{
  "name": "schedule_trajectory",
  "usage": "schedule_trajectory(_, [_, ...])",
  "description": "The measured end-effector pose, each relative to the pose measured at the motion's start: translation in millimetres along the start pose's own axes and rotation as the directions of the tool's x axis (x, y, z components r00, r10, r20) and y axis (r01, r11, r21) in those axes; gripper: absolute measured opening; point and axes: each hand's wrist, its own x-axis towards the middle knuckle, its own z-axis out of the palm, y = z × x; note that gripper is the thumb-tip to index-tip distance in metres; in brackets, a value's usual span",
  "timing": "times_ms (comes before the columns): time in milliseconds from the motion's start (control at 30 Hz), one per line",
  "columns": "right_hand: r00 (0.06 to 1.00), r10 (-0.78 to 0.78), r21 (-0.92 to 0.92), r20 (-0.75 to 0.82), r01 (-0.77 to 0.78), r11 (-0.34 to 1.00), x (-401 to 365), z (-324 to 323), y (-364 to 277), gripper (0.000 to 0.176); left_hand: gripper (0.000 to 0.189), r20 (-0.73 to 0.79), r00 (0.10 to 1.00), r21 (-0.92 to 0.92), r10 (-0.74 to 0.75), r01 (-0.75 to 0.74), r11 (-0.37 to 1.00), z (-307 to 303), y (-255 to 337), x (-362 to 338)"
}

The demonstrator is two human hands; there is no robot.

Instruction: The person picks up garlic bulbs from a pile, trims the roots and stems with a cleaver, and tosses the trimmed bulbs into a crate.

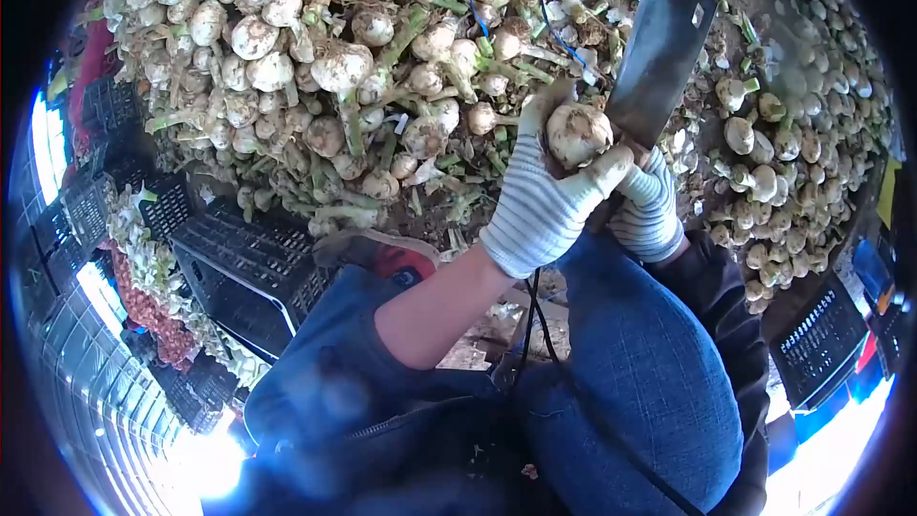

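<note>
My left hand (543, 199), in a white-and-grey striped work glove with soiled fingertips, is closed around a garlic bulb (579, 134) with dirt on its skin. Right beside it, my right hand (649, 203) wears a matching glove and grips a cleaver. The cleaver's broad dark blade (661, 59) points up and away from me, with a small hole near its far corner. Its handle is hidden in my fingers. The bulb sits just left of the blade's base, and the two hands overlap in this view.
A large heap of garlic with stems (341, 67) spreads in front and to the left. Trimmed bulbs (783, 162) lie piled at right. Black plastic crates (250, 253) stand at left, another crate (817, 349) at right. A dark cord (573, 377) hangs over my lap.
</note>
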Motion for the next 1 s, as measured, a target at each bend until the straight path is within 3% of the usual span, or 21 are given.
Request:
schedule_trajectory(67, [0.998, -0.038, -0.156, -0.045, 0.03, 0.987, -3.1, -9.8, 1.3, 0.035, 0.068, 0.086, 0.992, 0.032, -0.093, 0.09, 0.995, -8.2, 12.0, 0.8])
schedule_trajectory(100, [0.994, 0.008, -0.306, -0.113, -0.043, 0.951, -2.9, -13.8, -9.6, 0.022, 0.064, 0.095, 0.99, 0.079, -0.106, 0.098, 0.992, -12.2, 14.2, 5.5])
schedule_trajectory(133, [0.979, -0.154, -0.38, -0.133, 0.093, 0.92, 0.3, -13.7, -10.2, 0.018, 0.064, 0.114, 0.992, 0.03, -0.063, 0.06, 0.998, -17.3, 11.3, 6.7])
schedule_trajectory(200, [0.944, -0.31, -0.557, -0.112, 0.198, 0.807, -2.2, -24.9, -16.8, 0.016, 0.062, 0.076, 0.991, 0.227, 0.113, -0.127, 0.965, -21.2, 11.3, 4.7])
schedule_trajectory(233, [0.941, -0.331, -0.633, -0.075, 0.212, 0.744, -7.7, -22.8, -18.9, 0.014, 0.062, 0.121, 0.992, 0.017, 0.027, -0.029, 0.999, -27.5, 10.1, 2.7])
schedule_trajectory(267, [0.907, -0.419, -0.651, 0.04, 0.341, 0.678, -8.1, -18.6, -15.4, 0.016, 0.062, 0.181, 0.982, -0.191, -0.05, 0.085, 0.978, -37.3, 8.9, -0.5])
schedule_trajectory(300, [0.894, -0.385, -0.792, 0.228, 0.4, 0.46, -9.5, -16.5, -24.1, 0.016, 0.06, 0.21, 0.972, -0.239, -0.102, 0.152, 0.959, -42.0, 6.9, -0.4])
schedule_trajectory(333, [0.868, -0.299, -0.861, 0.396, 0.464, 0.209, -11.6, -14.4, -34.0, 0.017, 0.058, 0.192, 0.976, -0.169, -0.105, 0.138, 0.976, -43.3, 4.1, -1.0])
schedule_trajectory(367, [0.832, -0.316, -0.852, 0.456, 0.511, 0.114, -13.1, -8.7, -33.5, 0.017, 0.056, 0.175, 0.979, -0.072, -0.105, 0.12, 0.99, -44.3, 1.9, -1.5])
schedule_trajectory(467, [0.796, -0.307, -0.838, 0.522, 0.545, -0.011, -10.2, -2.6, -38.1, 0.014, 0.05, 0.143, 0.988, 0.196, -0.052, 0.023, 0.98, -47.7, 6.1, 0.3])
schedule_trajectory(600, [0.781, -0.274, -0.817, 0.562, 0.576, -0.034, -10.5, 3.5, -39.8, 0.013, 0.043, 0.151, 0.988, 0.396, 0.017, -0.076, 0.915, -53.4, 3.9, 2.6])
schedule_trajectory(733, [0.756, -0.287, -0.802, 0.589, 0.591, -0.088, -10.0, 5.2, -38.2, 0.013, 0.055, 0.104, 0.994, 0.359, 0.014, -0.051, 0.932, -48.2, 5.3, -4.2])
schedule_trajectory(767, [0.744, -0.296, -0.794, 0.598, 0.6, -0.095, -10.5, 5.7, -38.1, 0.013, 0.056, 0.077, 0.982, 0.193, -0.17, 0.153, 0.969, -45.5, 10.0, -8.2])
schedule_trajectory(833, [0.748, -0.283, -0.799, 0.601, 0.575, -0.175, -18.3, 10.5, -44.5, 0.013, 0.053, 0.162, 0.985, 0.282, -0.062, 0.014, 0.959, -46.8, 5.6, -7.7])
schedule_trajectory(867, [0.749, -0.276, -0.798, 0.602, 0.563, -0.215, -20.8, 12.5, -47.3, 0.013, 0.052, 0.198, 0.959, 0.346, -0.203, 0.125, 0.93, -51.7, 9.5, -11.1])
schedule_trajectory(900, [0.728, -0.306, -0.788, 0.614, 0.591, -0.173, -19.4, 11.3, -47.6, 0.013, 0.052, 0.231, 0.912, 0.421, -0.34, 0.221, 0.88, -51.3, 21.8, -12.5])
schedule_trajectory(933, [0.706, -0.335, -0.773, 0.624, 0.62, -0.133, -18.0, 10.1, -47.7, 0.013, 0.051, 0.272, 0.887, 0.193, -0.373, 0.33, 0.924, -58.5, 12.0, -14.9])
schedule_trajectory(967, [0.745, -0.283, -0.792, 0.604, 0.6, -0.113, -17.0, 6.3, -47.7, 0.012, 0.049, 0.325, 0.862, -0.042, -0.389, 0.425, 0.904, -70.7, -6.6, -16.5])
schedule_trajectory(1000, [0.782, -0.23, -0.813, 0.579, 0.575, -0.092, -17.3, 3.6, -46.6, 0.012, 0.049, 0.327, 0.865, -0.101, -0.381, 0.432, 0.896, -69.0, -6.6, -16.1])
